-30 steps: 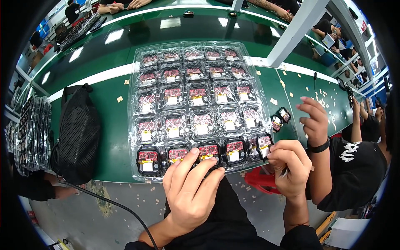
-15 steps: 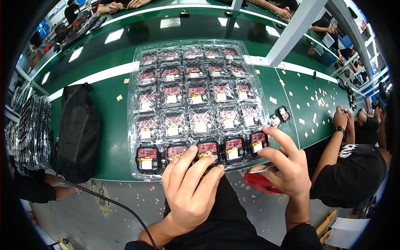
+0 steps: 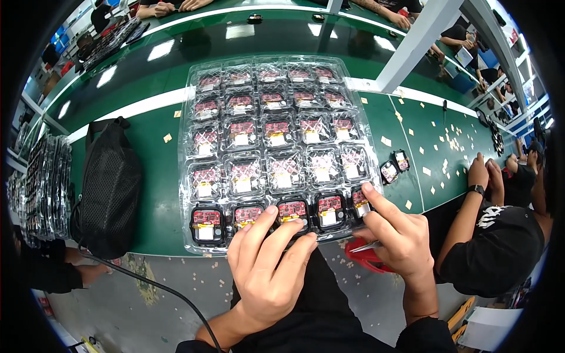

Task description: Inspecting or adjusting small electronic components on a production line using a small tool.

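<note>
A clear plastic blister tray (image 3: pixel 187 176) lies at the table's near edge, its pockets filled with small black-cased devices with red circuit boards. My left hand (image 3: pixel 268 270) rests open over the front row, fingers spread, touching a device (image 3: pixel 293 209) near the middle and partly covering its left neighbour (image 3: pixel 247 215). My right hand (image 3: pixel 403 238) has its index fingertip on the rightmost front device (image 3: pixel 361 203), with another finger at its lower edge. Metal tweezers (image 3: pixel 366 247) are tucked in that hand, their points toward the left. A clear patterned cover seems to overlie the rows farther back.
Two loose devices (image 3: pixel 389 171) lie right of the tray, near scattered paper bits (image 3: pixel 450 141). A black mesh bag (image 3: pixel 112 182) and stacked trays (image 3: pixel 47 182) stand left. A grey post (image 3: pixel 412 47) rises behind. A co-worker (image 3: pixel 500 247) sits close on my right.
My right index finger has shifted slightly left and down onto the rightmost front device. The tweezers' points show more clearly. My left hand stays in place; small items on the far belt have moved left.
</note>
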`<state>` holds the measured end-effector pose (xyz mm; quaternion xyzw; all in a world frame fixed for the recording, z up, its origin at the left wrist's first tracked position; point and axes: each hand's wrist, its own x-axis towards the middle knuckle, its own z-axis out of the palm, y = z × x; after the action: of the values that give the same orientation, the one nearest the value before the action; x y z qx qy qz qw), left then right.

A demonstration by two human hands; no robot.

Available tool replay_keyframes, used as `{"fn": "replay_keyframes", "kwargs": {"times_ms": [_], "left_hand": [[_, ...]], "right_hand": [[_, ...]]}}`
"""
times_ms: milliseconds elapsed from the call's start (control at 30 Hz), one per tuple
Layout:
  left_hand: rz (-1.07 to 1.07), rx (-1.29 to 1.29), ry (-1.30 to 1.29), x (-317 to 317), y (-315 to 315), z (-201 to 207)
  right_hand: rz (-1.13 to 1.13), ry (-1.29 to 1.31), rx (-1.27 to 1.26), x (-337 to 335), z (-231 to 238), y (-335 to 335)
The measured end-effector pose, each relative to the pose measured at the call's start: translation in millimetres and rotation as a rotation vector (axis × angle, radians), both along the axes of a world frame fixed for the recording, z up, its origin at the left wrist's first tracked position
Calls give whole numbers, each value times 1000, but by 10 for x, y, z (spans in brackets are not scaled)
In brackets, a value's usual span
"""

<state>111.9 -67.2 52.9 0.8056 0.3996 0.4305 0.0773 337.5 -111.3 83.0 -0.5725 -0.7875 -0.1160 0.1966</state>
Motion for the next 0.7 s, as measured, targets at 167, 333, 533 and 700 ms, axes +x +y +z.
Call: {"fn": "replay_keyframes", "kwargs": {"times_ms": [167,333,533,700], "left_hand": [[9,16,13,-19,14,21],[-7,25,31,-25,56,31],[-15,19,30,-7,42,52],[-12,17,41,-20,45,41]], "right_hand": [[17,156,-97,-15,63,27],[-248,658,85,144,-11,-28],[-590,339,60,401,-530,80],[-692,335,-1,308,-488,18]]}}
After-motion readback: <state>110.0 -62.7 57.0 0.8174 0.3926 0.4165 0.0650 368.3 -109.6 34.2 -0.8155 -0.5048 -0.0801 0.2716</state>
